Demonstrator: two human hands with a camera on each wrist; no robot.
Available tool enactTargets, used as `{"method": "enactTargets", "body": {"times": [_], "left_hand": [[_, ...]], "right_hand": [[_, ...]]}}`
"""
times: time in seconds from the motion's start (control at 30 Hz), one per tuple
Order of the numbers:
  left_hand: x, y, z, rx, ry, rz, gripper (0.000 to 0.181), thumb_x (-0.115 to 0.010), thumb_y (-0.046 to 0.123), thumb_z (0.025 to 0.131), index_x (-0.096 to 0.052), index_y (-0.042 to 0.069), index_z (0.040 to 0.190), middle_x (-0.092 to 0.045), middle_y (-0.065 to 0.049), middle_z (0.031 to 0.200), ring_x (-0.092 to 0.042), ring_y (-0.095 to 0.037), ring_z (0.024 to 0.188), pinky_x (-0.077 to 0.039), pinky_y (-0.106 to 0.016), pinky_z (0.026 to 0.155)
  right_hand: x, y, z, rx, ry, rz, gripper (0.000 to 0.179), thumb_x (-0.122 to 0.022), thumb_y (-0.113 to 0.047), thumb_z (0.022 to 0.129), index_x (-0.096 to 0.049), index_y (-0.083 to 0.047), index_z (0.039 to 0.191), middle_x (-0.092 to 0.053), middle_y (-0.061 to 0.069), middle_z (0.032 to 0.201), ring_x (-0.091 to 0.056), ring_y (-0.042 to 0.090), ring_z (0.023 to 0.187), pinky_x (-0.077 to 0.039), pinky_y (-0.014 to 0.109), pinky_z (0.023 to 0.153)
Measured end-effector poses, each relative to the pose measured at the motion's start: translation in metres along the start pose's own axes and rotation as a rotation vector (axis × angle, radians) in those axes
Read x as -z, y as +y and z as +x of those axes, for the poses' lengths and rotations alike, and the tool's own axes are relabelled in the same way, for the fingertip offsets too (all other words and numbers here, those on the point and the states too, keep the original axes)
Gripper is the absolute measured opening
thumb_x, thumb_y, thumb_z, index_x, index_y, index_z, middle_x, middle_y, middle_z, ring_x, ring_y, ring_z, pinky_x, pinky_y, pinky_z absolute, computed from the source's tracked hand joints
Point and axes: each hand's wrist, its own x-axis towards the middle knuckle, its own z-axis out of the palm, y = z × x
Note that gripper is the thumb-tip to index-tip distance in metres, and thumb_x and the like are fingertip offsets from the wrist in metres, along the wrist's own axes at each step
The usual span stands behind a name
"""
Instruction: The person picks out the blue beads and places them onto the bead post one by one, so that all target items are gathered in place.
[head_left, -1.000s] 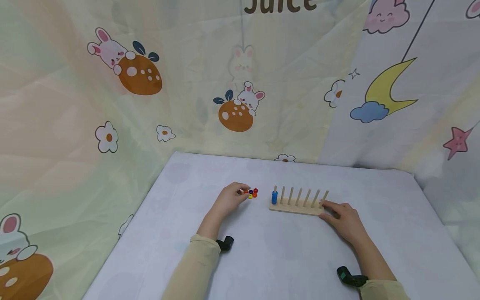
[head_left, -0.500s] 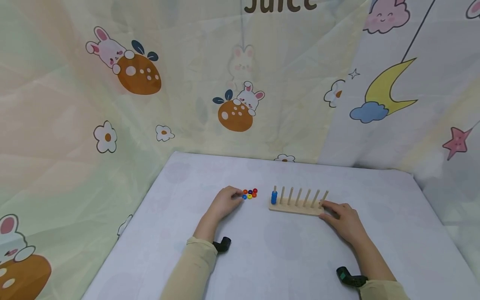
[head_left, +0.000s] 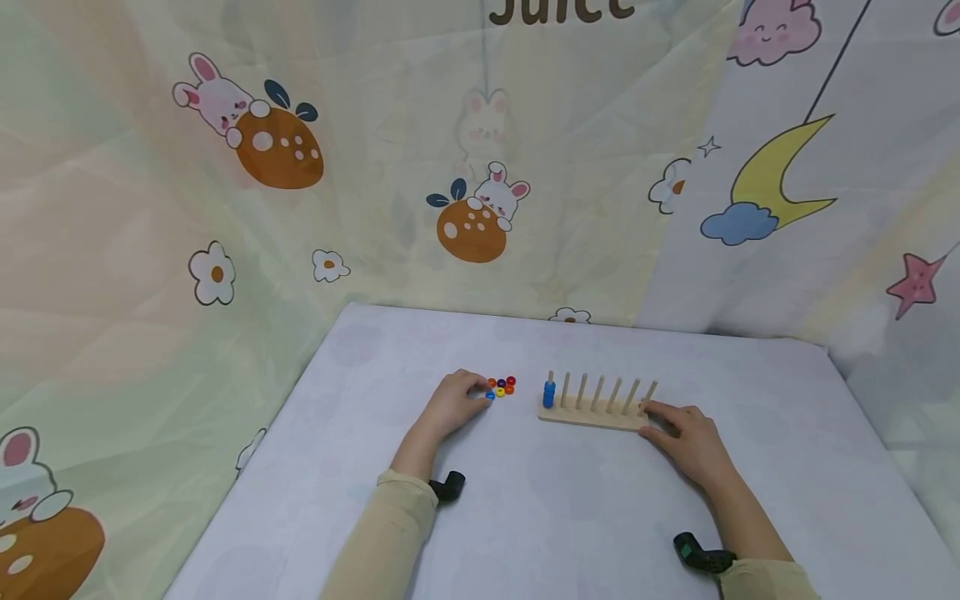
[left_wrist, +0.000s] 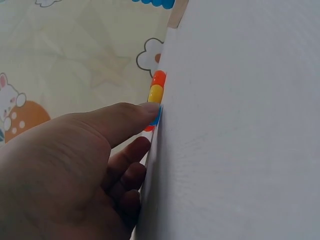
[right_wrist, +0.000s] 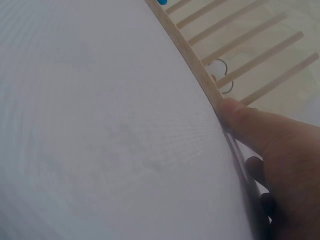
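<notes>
Two short rows of small coloured beads lie on the table, among them a yellow bead (head_left: 500, 392), a red bead (head_left: 511, 381) and a purple one. My left hand (head_left: 455, 402) is at their left end, thumb and index finger around a blue bead (head_left: 491, 396). In the left wrist view the thumb (left_wrist: 132, 117) covers part of that blue bead (left_wrist: 156, 118); the index finger is hidden behind it. To the right stands a wooden peg board (head_left: 592, 414) with upright pegs, blue beads (head_left: 549, 395) stacked on its leftmost one. My right hand (head_left: 687, 442) pinches the board's right end.
A white cloth covers the table (head_left: 570, 508). Behind it hangs a printed fabric backdrop (head_left: 375, 167) with rabbits, flowers and a moon. A black wrist camera (head_left: 448, 487) sits on the left wrist, another (head_left: 701, 554) on the right.
My left hand drew back left from the beads, uncovering the blue bead, then came slightly forward to it again. The right hand and the peg board have stayed in place.
</notes>
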Motion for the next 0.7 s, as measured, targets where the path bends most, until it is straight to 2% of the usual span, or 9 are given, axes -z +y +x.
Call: {"method": "enactTargets", "body": {"times": [0.13, 0.37, 0.57, 0.7], "left_hand": [[-0.002, 0.000, 0.002, -0.004, 0.001, 0.030, 0.024, -0.072, 0.030, 0.091, -0.070, 0.020, 0.113, -0.062, 0.000, 0.118, -0.056, -0.021, 0.112, -0.046, -0.040, 0.100], [-0.002, 0.000, 0.003, 0.002, -0.001, 0.025, 0.020, -0.071, 0.031, 0.092, -0.071, 0.021, 0.109, -0.062, 0.000, 0.117, -0.056, -0.019, 0.108, -0.047, -0.040, 0.097], [0.001, 0.005, 0.003, 0.010, -0.001, -0.024, 0.021, -0.070, 0.031, 0.092, -0.069, 0.020, 0.110, -0.062, 0.001, 0.114, -0.055, -0.017, 0.103, -0.048, -0.038, 0.095], [0.007, 0.013, 0.004, -0.010, 0.001, -0.065, 0.018, -0.070, 0.030, 0.092, -0.069, 0.021, 0.108, -0.062, 0.001, 0.112, -0.057, -0.018, 0.101, -0.048, -0.037, 0.092]], "right_hand": [[-0.001, 0.001, 0.000, 0.001, 0.003, 0.002, 0.057, -0.065, -0.050, 0.091, -0.059, -0.015, 0.136, -0.064, 0.021, 0.125, -0.052, 0.041, 0.114, -0.040, 0.063, 0.089], [-0.001, 0.002, 0.000, -0.006, -0.003, 0.002, 0.059, -0.064, -0.052, 0.091, -0.058, -0.015, 0.136, -0.063, 0.022, 0.126, -0.052, 0.041, 0.114, -0.041, 0.062, 0.088], [-0.001, 0.002, 0.000, -0.011, -0.003, 0.002, 0.059, -0.064, -0.052, 0.091, -0.058, -0.015, 0.137, -0.063, 0.021, 0.127, -0.051, 0.041, 0.114, -0.041, 0.062, 0.089], [0.000, 0.001, 0.000, -0.005, -0.004, 0.004, 0.060, -0.064, -0.053, 0.091, -0.058, -0.015, 0.137, -0.064, 0.021, 0.125, -0.052, 0.040, 0.113, -0.041, 0.061, 0.088]]}}
